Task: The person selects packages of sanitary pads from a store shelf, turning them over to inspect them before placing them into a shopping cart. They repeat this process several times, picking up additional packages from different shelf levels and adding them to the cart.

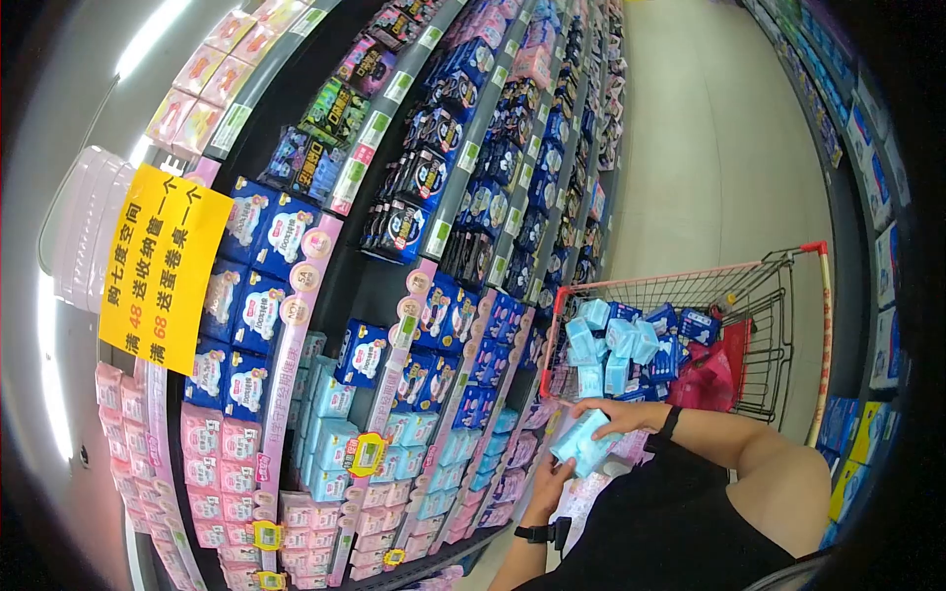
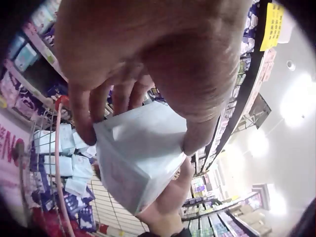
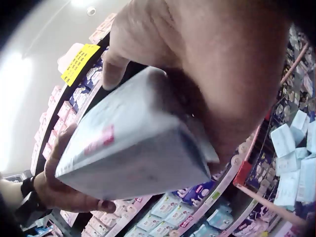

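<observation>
A pale blue pack of sanitary pads is held between both hands beside the cart. My right hand grips its upper end, thumb on one side. At the lower end my left hand holds it, fingers and thumb curled round the edge. The left wrist view shows the pack's creased end between thumb and fingers. In the right wrist view a pink print marks the pack, and the left hand supports it from below. A shopping cart stands near, holding several matching blue packs.
Tall shelves full of blue, pink and dark packs run along one side. A yellow sign hangs from them. Red and dark blue packages lie in the cart. Pale floor stretches beyond it, toward another shelf.
</observation>
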